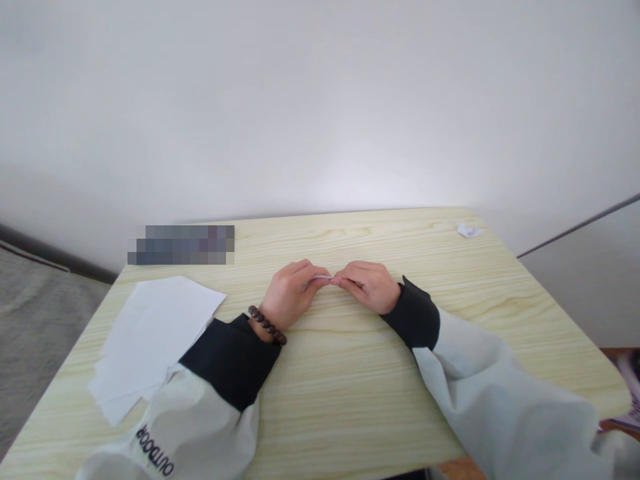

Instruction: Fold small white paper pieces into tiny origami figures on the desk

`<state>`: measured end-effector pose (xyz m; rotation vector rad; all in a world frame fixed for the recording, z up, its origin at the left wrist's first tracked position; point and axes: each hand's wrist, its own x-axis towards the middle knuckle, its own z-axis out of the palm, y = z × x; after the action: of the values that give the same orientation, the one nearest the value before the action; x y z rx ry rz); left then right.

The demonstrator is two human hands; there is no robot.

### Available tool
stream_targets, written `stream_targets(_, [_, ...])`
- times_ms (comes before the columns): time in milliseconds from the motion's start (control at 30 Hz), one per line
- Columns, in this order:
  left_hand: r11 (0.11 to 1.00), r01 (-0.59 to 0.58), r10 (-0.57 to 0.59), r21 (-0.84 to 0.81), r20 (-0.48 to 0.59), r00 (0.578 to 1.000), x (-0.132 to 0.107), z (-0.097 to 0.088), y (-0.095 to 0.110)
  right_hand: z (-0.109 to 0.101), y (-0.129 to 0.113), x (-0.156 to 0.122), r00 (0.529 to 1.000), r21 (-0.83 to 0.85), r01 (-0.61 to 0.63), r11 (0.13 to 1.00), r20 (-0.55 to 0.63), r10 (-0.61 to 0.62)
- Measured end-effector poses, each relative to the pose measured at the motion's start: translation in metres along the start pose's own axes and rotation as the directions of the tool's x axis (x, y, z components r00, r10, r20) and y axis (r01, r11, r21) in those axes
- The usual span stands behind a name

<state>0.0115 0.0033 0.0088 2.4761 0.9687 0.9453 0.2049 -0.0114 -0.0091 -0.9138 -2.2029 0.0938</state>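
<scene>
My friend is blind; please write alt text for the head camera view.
A person's left hand and right hand hold a thin whitish strip, apparently paper, above a pale wood-grain table. White paper sheets lie at left, a small white scrap at far right.

The table looks like smooth wood (with wavy lines); the sheets by its left edge are dull paper.

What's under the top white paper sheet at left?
Corners of other white paper sheets stick out on the pale wood-grain table; the rest is covered, partly by the pale left sleeve.
</scene>
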Motion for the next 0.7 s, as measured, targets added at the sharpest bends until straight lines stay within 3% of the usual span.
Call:
stream_targets(133, [0.995, 0.103, -0.103, -0.007, -0.025, 0.994, -0.0004, -0.0003, -0.0037, -0.0021, 0.0014, 0.0000, 0.998, 0.045, -0.060, 0.997, -0.015, 0.061])
stream_targets(233, [0.987, 0.156, -0.157, 0.024, 0.018, 0.987, -0.0008, -0.0016, -0.0057, -0.0037, 0.0019, 0.0005, 0.991, 0.069, -0.132, 0.989, 0.014, 0.132])
stream_targets(400, [0.988, 0.152, -0.150, -0.035, 0.054, 0.987, -0.0003, -0.0036, -0.0062, -0.0035, 0.0024, 0.0024, 0.983, 0.082, -0.182, 0.980, -0.015, 0.184])
stream_targets(567, [0.986, 0.169, -0.169, -0.008, -0.071, 0.983, -0.0014, -0.0020, -0.0053, -0.0042, 0.0035, 0.0032, 0.967, 0.125, -0.243, 0.962, -0.045, 0.250])
stream_targets(700, [0.998, 0.053, -0.047, 0.043, -0.124, 0.991, -0.0002, -0.0012, -0.0051, -0.0048, 0.0030, 0.0024, 0.968, 0.120, -0.247, 0.962, -0.011, 0.250])
